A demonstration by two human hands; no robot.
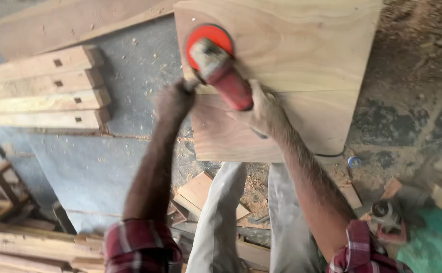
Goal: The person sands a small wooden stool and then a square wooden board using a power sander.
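Both hands grasping red sander [221,68]: left hand [174,101], right hand [259,112], on wooden panel [302,45]

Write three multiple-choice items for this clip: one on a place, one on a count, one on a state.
1. Where does the sander's disc sit?
A. on the light board
B. on the floor
C. on the stacked rails

2. How many mortised rails lie stacked at left?
A. two
B. four
C. seven

3. How is the sander held?
A. by one hand only
B. by both hands
C. it lies untouched

Answers:
1 A, the red disc lies against the board's near-left part.
2 B, four rails with square holes lie side by side.
3 B, the right hand wraps the red body and the left hand has its grip on a side handle.
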